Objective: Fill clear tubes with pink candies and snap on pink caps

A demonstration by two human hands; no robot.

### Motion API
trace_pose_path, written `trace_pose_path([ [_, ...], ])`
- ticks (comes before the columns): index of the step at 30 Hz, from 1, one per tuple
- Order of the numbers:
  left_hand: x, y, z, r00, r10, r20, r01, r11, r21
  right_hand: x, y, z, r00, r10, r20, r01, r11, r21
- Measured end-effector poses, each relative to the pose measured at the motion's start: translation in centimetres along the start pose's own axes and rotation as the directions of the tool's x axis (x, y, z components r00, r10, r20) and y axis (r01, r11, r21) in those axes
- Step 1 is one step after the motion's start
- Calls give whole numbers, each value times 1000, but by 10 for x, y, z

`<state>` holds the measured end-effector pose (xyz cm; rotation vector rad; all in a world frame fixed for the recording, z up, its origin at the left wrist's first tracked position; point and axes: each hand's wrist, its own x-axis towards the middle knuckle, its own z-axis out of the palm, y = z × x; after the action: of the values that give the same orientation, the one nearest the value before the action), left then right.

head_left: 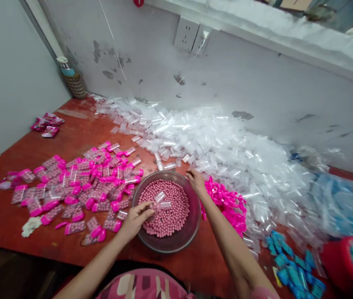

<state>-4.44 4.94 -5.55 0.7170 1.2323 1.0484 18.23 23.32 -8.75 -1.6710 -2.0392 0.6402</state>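
At the far left of the red bench (86, 132) there are some small shiny pink packets (48, 123). Behind them, near the corner, a flask (66, 69) stands in a woven holder (76, 86). Nearer to the person lie many filled clear containers (97, 187) with bright pink ends, in a loose pile, and a white crumpled piece (31, 226) is beside this pile.

Next comes the left hand (138, 216), which holds a small clear container (155, 206) between thumb and fingers, above the pink beads (170, 222) in the metal bowl (194, 226). Two more clear tubes (160, 197) are just beside it, over the beads. The right hand (195, 181) is at the right far rim of the bowl, its fingers bent close together; I cannot tell if they hold something.

To the right of the bowl is a heap of bright pink caps (227, 203), and behind it spreads a big heap of empty clear containers (220, 145). At the far right are blue packets (297, 270), a red tub (338, 261) and a bluish plastic bag (344, 205).
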Motion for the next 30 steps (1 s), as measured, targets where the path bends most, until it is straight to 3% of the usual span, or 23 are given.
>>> trace_pose_path([
  [5, 13, 6, -9, 993, -88, -80, 76, 987, -145, 37, 31, -2, 992, 47, 115, -38, 996, -74],
  [8, 21, 1, -10, 988, -141, -65, 125, 971, -203, 33, 54, -15, 984, 104, 148, -82, 985, -150],
  [12, 31, -5, 5, 984, -176, 14, 175, 970, -170, 25, 72, -23, 963, 148, 227, -96, 970, -224],
  [16, 37, -5, 21, 977, -208, 46, 212, 968, -131, 34, 73, -1, 940, 169, 296, -96, 965, -245],
  [20, 43, -2, 23, 977, -210, 41, 214, 972, -100, 40, 75, 22, 928, 232, 292, -155, 952, -262],
  [24, 47, -2, 23, 978, -207, 6, 207, 974, -92, 18, 87, 20, 930, 265, 256, -219, 957, -192],
  [30, 40, 0, 44, 983, -169, 72, 173, 984, -50, -48, 102, -15, 953, 280, 114, -291, 951, 101],
])
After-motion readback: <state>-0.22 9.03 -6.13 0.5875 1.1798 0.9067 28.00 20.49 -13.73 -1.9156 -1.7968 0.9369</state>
